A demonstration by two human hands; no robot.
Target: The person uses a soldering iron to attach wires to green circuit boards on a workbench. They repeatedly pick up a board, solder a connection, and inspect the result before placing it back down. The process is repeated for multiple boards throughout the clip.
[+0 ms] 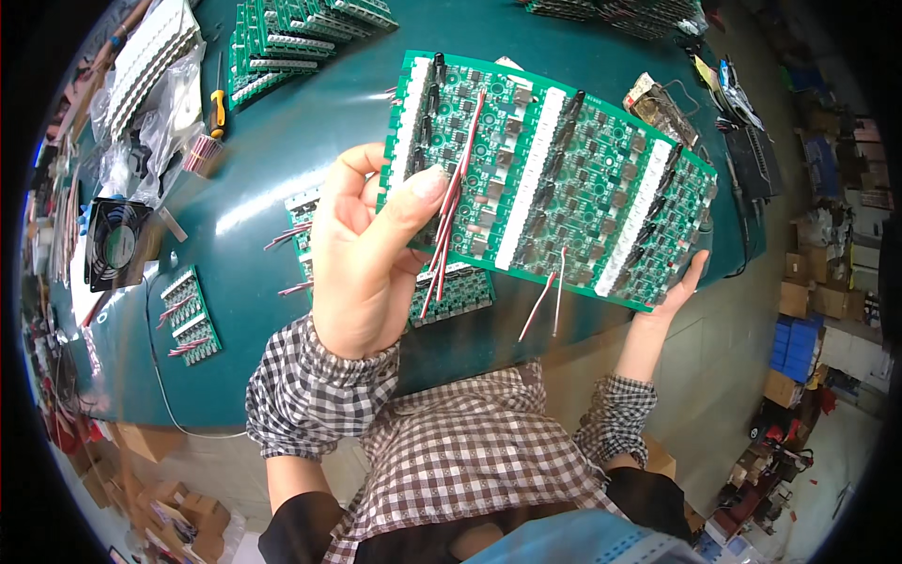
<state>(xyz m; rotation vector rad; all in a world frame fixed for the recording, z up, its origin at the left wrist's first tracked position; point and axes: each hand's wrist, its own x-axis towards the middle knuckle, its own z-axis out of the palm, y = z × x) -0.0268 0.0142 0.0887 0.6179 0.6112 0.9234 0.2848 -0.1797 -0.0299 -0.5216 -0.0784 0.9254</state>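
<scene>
A large green circuit board (578, 202) with rows of small black parts and white connector strips is held up, tilted, above the table. My left hand (371, 221) grips its left end, the thumb pressed on the face beside a bundle of red, white and dark wires (457, 193). At the lower right corner, my right hand (684, 287) holds the board from behind; most of its fingers are hidden. Two thin wires (540, 303) hang below the lower edge. Partly hidden behind my left hand and the board, another wired circuit board (458, 299) lies on the table.
Stacked green boards (291, 42) stand at the far left of the green table (249, 273). A smaller wired board (193, 315), a black fan (115, 244), a yellow-handled screwdriver (218, 108) and plastic bags lie leftward. A worn metal tray (662, 105) sits far right. Boxes (799, 348) crowd the right.
</scene>
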